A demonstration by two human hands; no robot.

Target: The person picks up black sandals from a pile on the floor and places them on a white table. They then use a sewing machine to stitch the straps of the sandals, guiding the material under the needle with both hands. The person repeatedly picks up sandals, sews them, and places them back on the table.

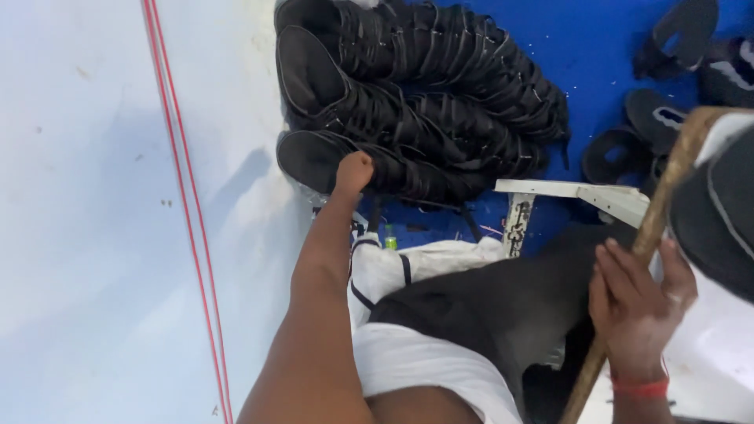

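Note:
My left hand (353, 171) reaches down and closes on the nearest row of stacked black sandals (408, 177), one of three long rows (424, 94) lying on a blue mat (605, 55). My right hand (638, 302) is wrapped around a tan wooden stick (667, 188) that runs diagonally up the right side. A red band sits on that wrist. A black sandal sole (719, 216) rests against the stick's upper end at the right edge.
Loose black sandals (667, 86) lie scattered on the mat at upper right. A white wooden frame (581, 196) stands below the rows. A white floor (86, 235) with red stripes fills the left. A small green bottle (389, 238) and white cloth lie near my lap.

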